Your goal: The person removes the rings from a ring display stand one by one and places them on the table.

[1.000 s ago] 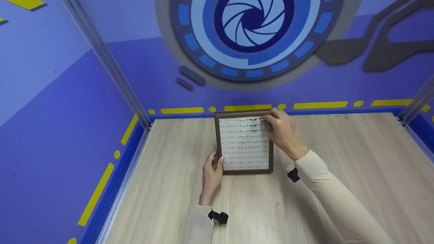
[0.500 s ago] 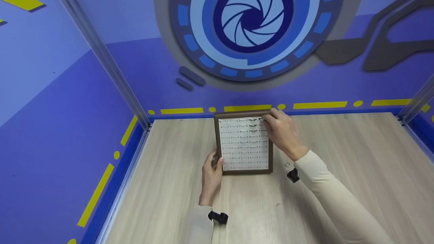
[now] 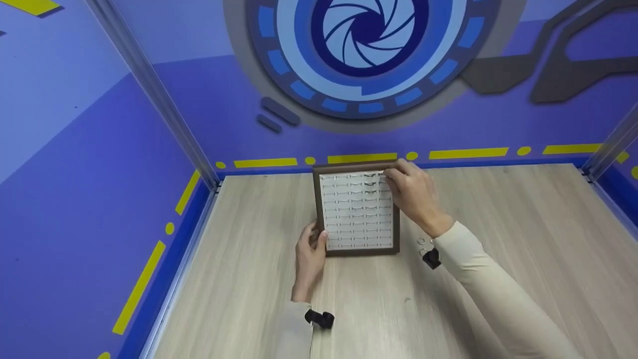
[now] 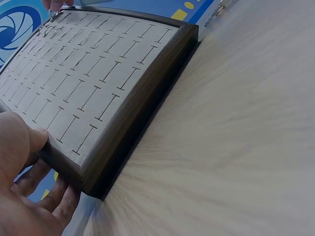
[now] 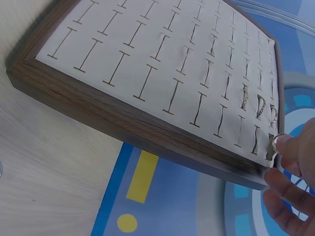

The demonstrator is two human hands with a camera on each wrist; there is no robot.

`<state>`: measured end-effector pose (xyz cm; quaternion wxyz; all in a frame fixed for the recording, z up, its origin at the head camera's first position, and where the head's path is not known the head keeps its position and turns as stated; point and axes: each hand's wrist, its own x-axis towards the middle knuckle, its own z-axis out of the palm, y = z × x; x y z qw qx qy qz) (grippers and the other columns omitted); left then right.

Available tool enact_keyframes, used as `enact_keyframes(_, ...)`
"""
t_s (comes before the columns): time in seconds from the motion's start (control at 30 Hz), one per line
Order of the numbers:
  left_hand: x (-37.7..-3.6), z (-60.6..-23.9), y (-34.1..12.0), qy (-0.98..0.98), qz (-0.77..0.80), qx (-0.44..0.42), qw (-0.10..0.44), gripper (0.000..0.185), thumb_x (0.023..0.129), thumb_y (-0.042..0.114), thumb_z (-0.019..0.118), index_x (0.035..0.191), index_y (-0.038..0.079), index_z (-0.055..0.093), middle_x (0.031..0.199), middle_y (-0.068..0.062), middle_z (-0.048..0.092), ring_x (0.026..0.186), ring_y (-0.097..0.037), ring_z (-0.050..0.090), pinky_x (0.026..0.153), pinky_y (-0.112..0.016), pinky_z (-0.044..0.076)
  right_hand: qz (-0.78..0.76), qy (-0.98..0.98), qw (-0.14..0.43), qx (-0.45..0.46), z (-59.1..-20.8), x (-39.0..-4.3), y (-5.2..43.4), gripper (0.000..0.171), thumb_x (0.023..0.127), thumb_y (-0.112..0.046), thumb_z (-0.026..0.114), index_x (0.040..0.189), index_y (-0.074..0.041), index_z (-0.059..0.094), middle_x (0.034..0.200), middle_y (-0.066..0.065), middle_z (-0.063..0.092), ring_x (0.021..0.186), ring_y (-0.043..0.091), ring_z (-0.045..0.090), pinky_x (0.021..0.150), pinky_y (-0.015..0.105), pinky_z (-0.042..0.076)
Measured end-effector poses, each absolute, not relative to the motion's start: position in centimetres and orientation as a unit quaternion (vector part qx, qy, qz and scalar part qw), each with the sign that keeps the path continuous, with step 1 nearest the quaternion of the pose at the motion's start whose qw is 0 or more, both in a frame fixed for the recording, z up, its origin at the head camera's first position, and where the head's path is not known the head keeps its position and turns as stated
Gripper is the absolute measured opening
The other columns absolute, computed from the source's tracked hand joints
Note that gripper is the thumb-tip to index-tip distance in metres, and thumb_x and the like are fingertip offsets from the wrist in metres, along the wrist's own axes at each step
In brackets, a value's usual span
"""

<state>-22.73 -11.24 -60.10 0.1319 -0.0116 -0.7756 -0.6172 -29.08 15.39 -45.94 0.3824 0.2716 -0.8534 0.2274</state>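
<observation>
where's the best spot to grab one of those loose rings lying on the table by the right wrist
The loose rings lie flat on the table, just right of the ring tray, so there is no edge to get under. Probably best to come from straight above and pinch across the thin band with thumb and forefinger tips, or slide one off toward the near table edge first. The right hand is nearest.

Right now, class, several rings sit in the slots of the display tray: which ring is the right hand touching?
The ring in the tray's far right corner slot, pinched by the right hand. The other rings stand untouched in neighbouring slots.
</observation>
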Motion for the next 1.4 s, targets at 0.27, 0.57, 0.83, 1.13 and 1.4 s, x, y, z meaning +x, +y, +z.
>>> enact_keyframes(0.27, -22.8, -60.0, -11.2, -0.770, -0.624, -0.013, 0.133, 0.041, 0.107, 0.011, 0.064, 0.146, -0.001, 0.057, 0.133, -0.022, 0.069, 0.123, -0.036, 0.069, 0.108, -0.044, 0.059, 0.226, -0.856, 0.376, 0.274, -45.7, -28.4, 15.7, 0.010, 0.090, 0.009, 0.077, 0.095, 0.001, 0.079, 0.093, 0.012, 0.070, 0.079, 0.031, 0.067, 0.065, 0.042, 0.060)
enact_keyframes(0.57, -22.8, -59.9, -11.3, -0.776, -0.618, -0.005, 0.127, 0.043, 0.108, 0.012, 0.063, 0.148, -0.001, 0.056, 0.138, -0.022, 0.065, 0.128, -0.037, 0.066, 0.110, -0.045, 0.057, 0.218, -0.861, 0.365, 0.280, -45.4, -27.5, 16.7, 0.009, 0.089, 0.003, 0.083, 0.095, -0.003, 0.082, 0.092, 0.009, 0.071, 0.077, 0.028, 0.067, 0.064, 0.041, 0.061)
enact_keyframes(0.83, -22.8, -59.9, -11.2, -0.778, -0.617, 0.003, 0.120, 0.044, 0.108, 0.013, 0.063, 0.149, 0.000, 0.056, 0.141, -0.023, 0.065, 0.129, -0.037, 0.065, 0.111, -0.046, 0.057, 0.221, -0.865, 0.349, 0.285, -45.9, -27.0, 17.7, 0.009, 0.088, 0.003, 0.085, 0.095, -0.002, 0.083, 0.096, 0.011, 0.074, 0.081, 0.031, 0.072, 0.069, 0.042, 0.064)
enact_keyframes(1.13, -22.7, -60.1, -11.3, -0.770, -0.625, -0.003, 0.125, 0.043, 0.108, 0.012, 0.063, 0.148, 0.000, 0.056, 0.139, -0.022, 0.065, 0.128, -0.037, 0.066, 0.111, -0.047, 0.057, 0.231, -0.869, 0.333, 0.283, -46.1, -26.6, 18.2, 0.009, 0.087, 0.003, 0.085, 0.092, -0.004, 0.083, 0.091, 0.009, 0.073, 0.077, 0.027, 0.072, 0.067, 0.040, 0.064)
enact_keyframes(1.4, -22.8, -60.1, -11.3, -0.776, -0.618, -0.001, 0.123, 0.043, 0.108, 0.012, 0.064, 0.148, 0.000, 0.056, 0.138, -0.022, 0.066, 0.127, -0.036, 0.067, 0.109, -0.045, 0.058, 0.236, -0.872, 0.321, 0.285, -46.6, -26.1, 18.7, 0.011, 0.085, 0.005, 0.086, 0.091, -0.003, 0.083, 0.087, 0.007, 0.073, 0.074, 0.024, 0.072, 0.066, 0.036, 0.064)
